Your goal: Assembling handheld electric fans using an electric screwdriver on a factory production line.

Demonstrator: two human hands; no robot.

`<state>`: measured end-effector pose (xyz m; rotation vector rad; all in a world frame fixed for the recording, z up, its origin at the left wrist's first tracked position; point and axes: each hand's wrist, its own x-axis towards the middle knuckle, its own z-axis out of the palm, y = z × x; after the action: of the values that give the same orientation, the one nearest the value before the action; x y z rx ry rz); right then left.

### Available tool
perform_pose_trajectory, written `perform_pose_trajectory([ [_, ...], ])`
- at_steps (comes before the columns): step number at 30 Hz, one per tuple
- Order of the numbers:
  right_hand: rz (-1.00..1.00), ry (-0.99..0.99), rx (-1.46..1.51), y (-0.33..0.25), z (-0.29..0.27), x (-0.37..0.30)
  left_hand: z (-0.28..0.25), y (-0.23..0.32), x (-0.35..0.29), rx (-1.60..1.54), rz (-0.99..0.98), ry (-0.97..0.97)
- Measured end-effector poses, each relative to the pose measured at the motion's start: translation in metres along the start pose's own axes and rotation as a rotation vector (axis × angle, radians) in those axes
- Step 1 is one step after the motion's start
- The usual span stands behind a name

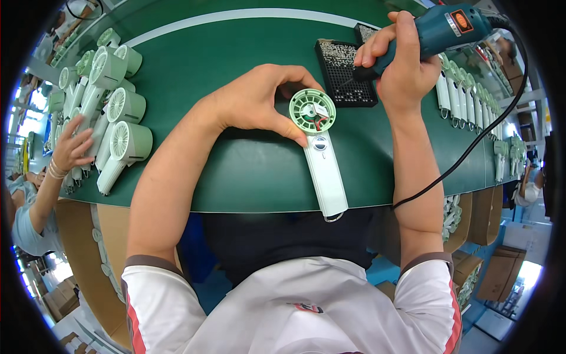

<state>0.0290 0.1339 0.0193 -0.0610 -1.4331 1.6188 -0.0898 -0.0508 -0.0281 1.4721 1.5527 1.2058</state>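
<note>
My left hand [256,99] grips the round head of a white and pale green handheld fan [326,177], its handle slanting toward the table's near edge. The fan's head is open at the top, showing a ribbed ring, a small white part and red and dark wires. My right hand [408,74] is closed around a teal electric screwdriver [439,30] with a black nose. Its tip points down-left over a black perforated tray [362,100] holding many small screws. Whether a screw sits on the tip is too small to tell.
Several assembled fans [131,141] crowd the green table [259,171] at left, where another person's hand [72,144] reaches. A row of fan bodies [454,100] lies at right. The screwdriver's black cord [492,127] loops past my right forearm. Cardboard boxes [500,272] stand below.
</note>
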Motion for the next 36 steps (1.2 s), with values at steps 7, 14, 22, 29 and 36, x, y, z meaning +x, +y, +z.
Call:
perform_pose_trajectory([
  [7,0.075,0.018,-0.033,0.001,0.003,-0.003,0.001,0.001,0.0,-0.012,-0.013,0.001],
  [14,0.095,0.006,-0.058,0.004,0.001,-0.003,0.0,0.003,-0.001,0.008,-0.011,0.003],
  [22,-0.033,-0.229,-0.022,0.018,-0.01,0.0,0.0,0.003,-0.001,0.019,-0.023,0.008],
  [29,-0.089,-0.258,-0.081,0.015,-0.006,-0.006,0.0,0.005,-0.001,0.006,-0.015,-0.002],
  [36,-0.103,-0.201,-0.126,0.016,-0.007,-0.004,0.0,0.006,-0.001,-0.018,-0.029,-0.014],
])
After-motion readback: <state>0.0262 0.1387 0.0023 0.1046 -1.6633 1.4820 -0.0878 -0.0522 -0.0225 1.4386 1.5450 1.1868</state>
